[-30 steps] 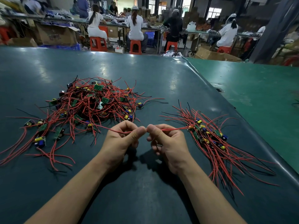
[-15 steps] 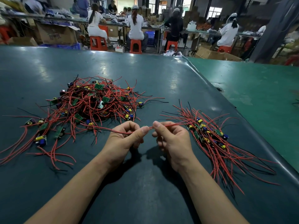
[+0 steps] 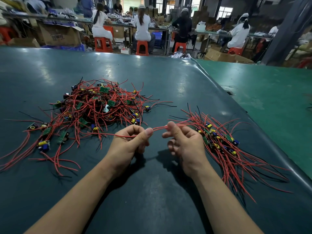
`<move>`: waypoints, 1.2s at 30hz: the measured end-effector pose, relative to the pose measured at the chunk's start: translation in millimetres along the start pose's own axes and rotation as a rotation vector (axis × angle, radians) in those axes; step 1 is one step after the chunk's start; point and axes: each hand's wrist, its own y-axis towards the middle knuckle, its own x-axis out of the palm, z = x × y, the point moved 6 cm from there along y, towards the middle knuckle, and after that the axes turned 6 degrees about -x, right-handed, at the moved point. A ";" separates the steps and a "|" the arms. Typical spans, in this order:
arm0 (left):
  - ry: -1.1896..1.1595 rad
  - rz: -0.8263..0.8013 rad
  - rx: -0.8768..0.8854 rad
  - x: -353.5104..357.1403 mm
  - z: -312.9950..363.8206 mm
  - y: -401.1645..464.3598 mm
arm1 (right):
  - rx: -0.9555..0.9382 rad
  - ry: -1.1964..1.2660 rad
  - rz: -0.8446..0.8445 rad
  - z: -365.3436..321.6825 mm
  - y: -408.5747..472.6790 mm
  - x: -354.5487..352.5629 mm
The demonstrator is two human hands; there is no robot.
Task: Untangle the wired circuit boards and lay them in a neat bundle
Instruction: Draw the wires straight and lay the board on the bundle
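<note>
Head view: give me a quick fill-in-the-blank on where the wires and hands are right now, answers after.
1. The tangled pile of wired boards lies to the ____ of the hands.
2. The neat bundle lies beside the ____ hand.
3. The left hand and the right hand pinch a wire whose colour is ____.
4. The stools behind the dark table are coloured ____.

Missing words: left; right; red; orange

We see our left hand (image 3: 128, 142) and right hand (image 3: 184, 146) pinching one red wire (image 3: 158, 127) between them. A messy pile (image 3: 99, 108) sits at ten o'clock on the counter (image 3: 152, 191). A neat bundle (image 3: 224, 146) lies at three o'clock.
</note>
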 end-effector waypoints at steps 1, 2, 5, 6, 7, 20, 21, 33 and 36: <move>0.015 -0.004 0.004 0.1 -0.1 0.1 | 0.026 -0.010 -0.050 2.5 -1.8 4.5; 0.033 -0.010 0.006 0.8 -0.2 0.0 | 0.041 -0.021 -0.090 4.2 -3.7 8.0; 0.063 -0.017 0.000 2.5 -1.2 -0.1 | 0.023 -0.035 -0.102 3.7 -4.6 10.4; 0.068 -0.017 -0.001 2.9 -1.5 -0.5 | 0.001 -0.034 -0.080 2.0 -3.9 9.1; 0.070 -0.019 0.001 3.5 -1.6 -0.4 | -0.018 -0.023 -0.049 0.4 -2.9 7.2; 0.034 -0.070 0.026 4.7 1.6 -3.8 | -0.167 0.195 0.441 -8.3 8.6 -40.9; 0.021 -0.076 0.026 4.9 2.5 -4.3 | -0.171 0.189 0.451 -7.4 7.8 -40.3; -0.226 -0.060 -0.069 3.6 3.5 -3.5 | 0.090 0.023 -0.270 9.9 -12.4 23.3; -0.123 -0.078 -0.140 8.0 -1.6 -6.4 | -0.005 -0.071 -0.450 7.3 -23.6 37.1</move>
